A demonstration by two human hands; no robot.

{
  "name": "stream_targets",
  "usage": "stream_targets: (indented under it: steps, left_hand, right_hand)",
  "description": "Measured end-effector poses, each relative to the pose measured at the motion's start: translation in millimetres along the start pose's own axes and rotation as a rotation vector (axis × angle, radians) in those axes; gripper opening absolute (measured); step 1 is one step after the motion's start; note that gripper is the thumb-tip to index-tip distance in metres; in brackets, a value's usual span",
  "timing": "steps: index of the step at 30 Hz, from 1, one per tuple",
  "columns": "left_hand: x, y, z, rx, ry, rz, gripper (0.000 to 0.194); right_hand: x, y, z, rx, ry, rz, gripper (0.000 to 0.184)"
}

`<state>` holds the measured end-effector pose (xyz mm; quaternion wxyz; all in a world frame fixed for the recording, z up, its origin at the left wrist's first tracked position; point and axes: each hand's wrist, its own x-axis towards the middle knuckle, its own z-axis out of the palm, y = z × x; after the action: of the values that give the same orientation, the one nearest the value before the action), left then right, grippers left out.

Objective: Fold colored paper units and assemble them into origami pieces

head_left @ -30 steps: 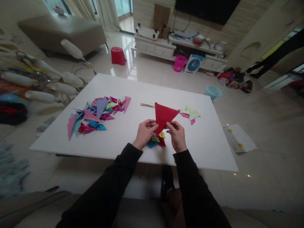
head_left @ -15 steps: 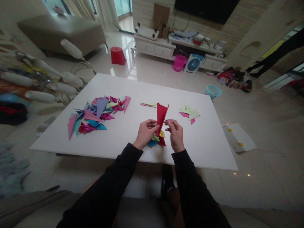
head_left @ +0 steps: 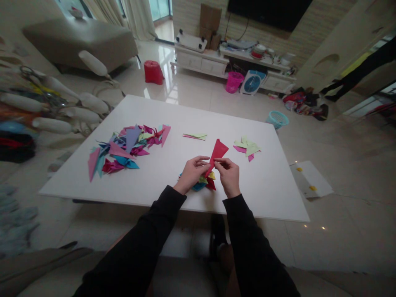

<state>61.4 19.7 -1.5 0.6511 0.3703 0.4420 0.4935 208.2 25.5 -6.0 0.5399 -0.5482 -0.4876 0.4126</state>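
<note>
A folded red paper point(head_left: 219, 150), wide at the top and narrow below, is held up between my two hands. My left hand point(head_left: 194, 171) pinches its left edge with thumb and fingers. From the right, my right hand point(head_left: 228, 173) pinches the same paper near its middle. Under the hands lies a small pile of folded paper pieces point(head_left: 199, 185) in blue, green, yellow and red, partly hidden by my left hand. Beyond the hands rests a flat folded strip of green and pink paper point(head_left: 195, 136).
A heap of many-coloured folded papers point(head_left: 130, 144) covers the left part of the white table point(head_left: 173, 111). Green and pink folded pieces point(head_left: 249, 147) lie on the right. On the floor stand a blue basket point(head_left: 277, 119) and a red stool point(head_left: 154, 73).
The red paper has turned and tilted, its wide top now leaning right and away from the green strip. My right hand has closed in and now grips the paper.
</note>
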Motion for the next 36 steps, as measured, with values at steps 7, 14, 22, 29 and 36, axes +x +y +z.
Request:
stream_targets:
  steps: [7, 14, 22, 29, 36]
  left_hand:
    - [1, -6, 0.8, -0.152, 0.019, 0.0, 0.05]
    - [1, -7, 2.1, -0.222, -0.008, -0.041, 0.052]
    - [-1, -6, 1.9, -0.198, -0.017, -0.055, 0.051]
    - [2, -8, 2.1, -0.277, -0.033, -0.07, 0.051]
    - [3, -10, 1.4, -0.299, -0.014, -0.075, 0.05]
  right_hand:
    - [-2, -6, 3, 0.257, 0.041, 0.011, 0.029]
    - [-1, -3, 4, 0.216, -0.048, 0.021, 0.027]
    - [1, 0, 2, 0.204, -0.044, 0.014, 0.029]
    - [2, 1, 2, 0.22, -0.014, -0.013, 0.028]
    - [1, 2, 2, 0.294, 0.015, 0.021, 0.035]
